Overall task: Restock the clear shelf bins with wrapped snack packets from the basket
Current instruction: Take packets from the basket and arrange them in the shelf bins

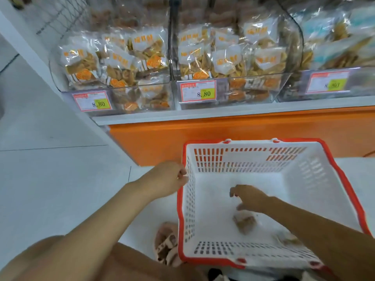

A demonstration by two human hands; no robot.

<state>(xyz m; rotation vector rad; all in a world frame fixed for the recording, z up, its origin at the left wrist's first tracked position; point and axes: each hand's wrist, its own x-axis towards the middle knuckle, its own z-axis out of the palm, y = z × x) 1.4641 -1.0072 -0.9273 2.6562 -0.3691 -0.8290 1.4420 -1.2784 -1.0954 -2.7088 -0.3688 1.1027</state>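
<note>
A white basket with a red rim (345, 179) sits on the floor in front of the shelf. My left hand (168, 179) holds its left rim with curled fingers. My right hand (247, 197) reaches down inside, fingers loosely spread, just above a brown wrapped snack packet (244, 222) on the basket floor; it holds nothing. A second packet (288, 238) lies partly hidden by my right forearm. Above, three clear shelf bins stand side by side: the left bin (121, 94), middle bin (233, 92) and right bin (334, 84), all holding wrapped snack packets.
Price tags reading 8.80 hang on the bin fronts (197, 93). Below the white shelf edge runs an orange base panel (223, 136). Pale floor tiles (50, 169) stretch to the left. My knee and a sandalled foot (166, 242) are next to the basket's left side.
</note>
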